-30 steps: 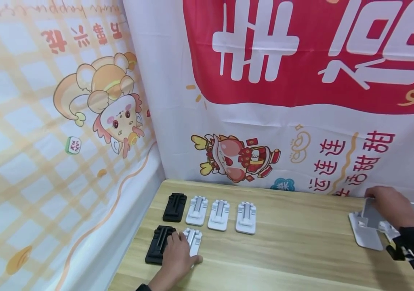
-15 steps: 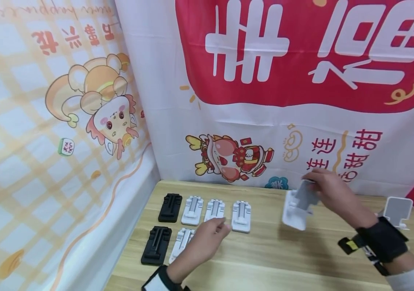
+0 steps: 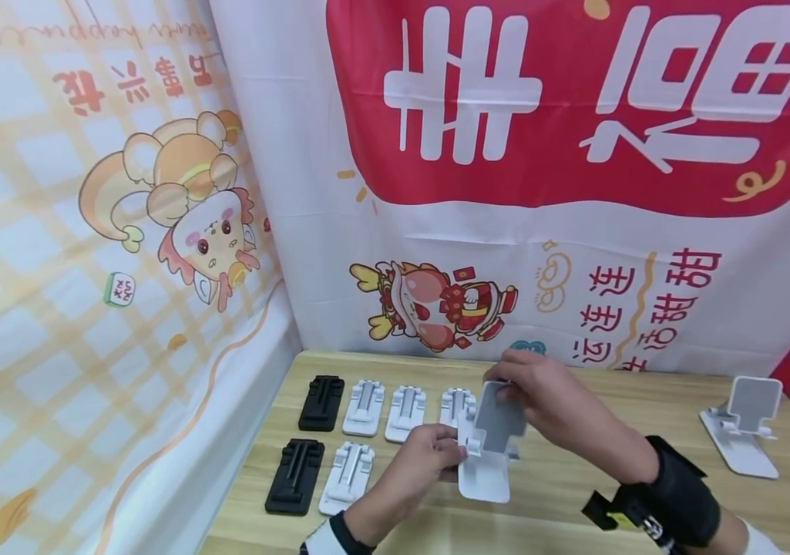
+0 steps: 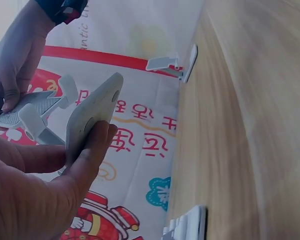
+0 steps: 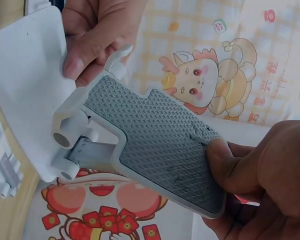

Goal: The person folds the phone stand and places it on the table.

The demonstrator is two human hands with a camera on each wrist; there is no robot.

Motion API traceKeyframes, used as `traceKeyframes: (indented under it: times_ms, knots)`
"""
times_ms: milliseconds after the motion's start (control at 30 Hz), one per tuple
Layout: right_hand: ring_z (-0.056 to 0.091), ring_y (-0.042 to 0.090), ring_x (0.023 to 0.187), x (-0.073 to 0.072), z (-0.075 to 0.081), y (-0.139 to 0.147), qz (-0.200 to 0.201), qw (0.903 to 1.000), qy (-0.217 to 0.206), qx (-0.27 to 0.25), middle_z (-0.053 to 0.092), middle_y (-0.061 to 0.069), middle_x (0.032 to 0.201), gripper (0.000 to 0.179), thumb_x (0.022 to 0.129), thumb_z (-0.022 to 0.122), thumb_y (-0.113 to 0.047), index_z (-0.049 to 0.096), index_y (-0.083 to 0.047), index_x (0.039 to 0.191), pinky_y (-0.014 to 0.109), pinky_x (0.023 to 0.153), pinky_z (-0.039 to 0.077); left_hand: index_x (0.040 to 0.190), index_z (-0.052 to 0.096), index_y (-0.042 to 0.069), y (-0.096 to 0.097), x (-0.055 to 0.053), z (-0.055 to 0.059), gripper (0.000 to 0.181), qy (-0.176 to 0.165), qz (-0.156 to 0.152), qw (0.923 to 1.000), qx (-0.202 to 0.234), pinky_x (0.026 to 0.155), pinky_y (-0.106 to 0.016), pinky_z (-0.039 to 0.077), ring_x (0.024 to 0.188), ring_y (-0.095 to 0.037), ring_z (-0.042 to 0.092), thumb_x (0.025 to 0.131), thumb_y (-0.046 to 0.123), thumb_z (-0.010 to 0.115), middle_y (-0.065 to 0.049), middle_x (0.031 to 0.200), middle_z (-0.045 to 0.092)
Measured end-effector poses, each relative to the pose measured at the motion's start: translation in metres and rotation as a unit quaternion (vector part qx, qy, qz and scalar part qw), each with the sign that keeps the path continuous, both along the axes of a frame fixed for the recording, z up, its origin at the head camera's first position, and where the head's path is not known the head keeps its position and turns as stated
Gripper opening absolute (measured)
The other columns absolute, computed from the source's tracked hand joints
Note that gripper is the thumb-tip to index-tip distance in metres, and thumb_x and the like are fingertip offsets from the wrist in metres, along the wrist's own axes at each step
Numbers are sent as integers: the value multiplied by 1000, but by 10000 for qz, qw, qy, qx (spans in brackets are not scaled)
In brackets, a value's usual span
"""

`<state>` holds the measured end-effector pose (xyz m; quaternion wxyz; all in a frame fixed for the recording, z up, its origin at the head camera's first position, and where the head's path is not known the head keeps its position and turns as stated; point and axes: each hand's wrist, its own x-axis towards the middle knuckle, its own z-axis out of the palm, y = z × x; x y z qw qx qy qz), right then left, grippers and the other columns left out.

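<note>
An unfolded white phone stand (image 3: 485, 474) with a grey textured back plate (image 5: 155, 135) is held up over the table between both hands. My right hand (image 3: 550, 393) pinches the top edge of the back plate, thumb on the grey pad. With thumb and fingers, my left hand (image 3: 422, 462) grips the side of the white base (image 5: 35, 80). In the left wrist view, the base (image 4: 92, 112) is tilted and its underside shows at my left fingers. Behind the held stand, a folded white stand (image 3: 457, 405) is partly hidden.
Folded stands lie in two rows at left: black ones (image 3: 321, 402) (image 3: 295, 476) and white ones (image 3: 364, 408) (image 3: 406, 414) (image 3: 347, 478). Another unfolded white stand (image 3: 741, 432) stands at the far right of the wooden table (image 3: 610, 455). Printed cloth (image 3: 311, 231) hangs behind.
My right hand has carried the unfolded stand leftward from the table's right side. My left hand has left the front white folded stand, moved right and taken hold of the carried stand's base.
</note>
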<state>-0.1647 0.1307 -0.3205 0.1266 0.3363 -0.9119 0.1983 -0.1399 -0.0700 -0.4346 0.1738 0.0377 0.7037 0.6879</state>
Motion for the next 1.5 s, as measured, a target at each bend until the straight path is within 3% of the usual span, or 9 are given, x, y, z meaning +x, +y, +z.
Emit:
traceKeyframes:
  times_ms: [200, 333, 433, 533, 633, 867, 1167, 1367, 1500]
  knots:
    - [56, 11, 84, 2, -4, -5, -116, 9999, -110, -19, 64, -7, 95, 26, 80, 73, -2, 73, -18, 101, 25, 70, 58, 122, 54, -12, -1, 3, 0, 34, -201, -29, 9998, 66, 73, -33, 60, 91, -19, 68, 91, 1, 58, -16, 100, 72]
    - [59, 9, 87, -2, -11, -2, 41, 9940, -610, -906, 66, -9, 100, 23, 84, 73, -18, 69, -20, 107, 26, 74, 57, 123, 54, -12, -5, 2, 2, 35, -168, 3, 9999, 20, 72, -33, 60, 91, -20, 68, 90, -1, 58, -16, 103, 71]
    - [62, 13, 98, -5, -17, 1, 172, 9757, -1405, -1672, 67, -5, 111, 43, 81, 73, -34, 63, -18, 119, 35, 87, 56, 123, 55, -11, -9, 2, 10, 34, -254, -103, 9993, 251, 75, -33, 59, 94, -21, 69, 91, 1, 57, -16, 107, 71]
    - [62, 20, 108, -4, -22, 0, 209, 9549, -2152, -2037, 64, 3, 120, 65, 76, 75, -43, 56, -14, 130, 41, 95, 52, 125, 54, -11, -12, 2, 22, 36, -342, -199, 9975, 581, 79, -34, 59, 97, -23, 68, 91, 0, 56, -17, 112, 70]
    - [64, 22, 107, -2, -25, -3, 205, 9432, -2452, -2230, 65, 6, 120, 71, 73, 78, -41, 53, -12, 133, 39, 94, 53, 126, 53, -11, -14, 1, 32, 37, -378, -221, 9966, 691, 80, -35, 59, 97, -23, 68, 91, 0, 57, -17, 113, 69]
    - [66, 14, 102, 1, -26, -4, 152, 9568, -1835, -2250, 68, -3, 114, 63, 71, 78, -43, 60, -17, 125, 32, 88, 55, 126, 53, -10, -14, 2, 41, 38, -345, -214, 9969, 678, 77, -33, 59, 95, -23, 69, 90, 3, 61, -17, 112, 70]
    - [65, 4, 87, -3, -30, -7, -18, 9706, -902, -2230, 70, -13, 99, 32, 74, 81, -20, 66, -27, 102, 25, 72, 58, 123, 56, -9, -11, 6, 41, 37, -469, -459, 9954, 697, 70, -29, 59, 86, -16, 68, 91, 9, 62, -13, 102, 71]
    - [64, 4, 91, -4, -29, -10, -129, 9715, -878, -2200, 69, -12, 103, 37, 74, 81, -19, 66, -26, 107, 27, 78, 58, 128, 53, -9, -14, 2, 41, 42, -502, -372, 9960, 640, 71, -28, 59, 87, -15, 67, 92, 10, 61, -13, 105, 71]
    - [59, 7, 100, -1, -23, -13, -75, 9792, 64, -2027, 63, -9, 112, 47, 74, 81, -18, 64, -20, 117, 29, 85, 55, 129, 51, -10, -20, -2, 38, 43, -399, -235, 9978, 474, 74, -29, 59, 90, -17, 68, 92, 10, 61, -14, 107, 70]
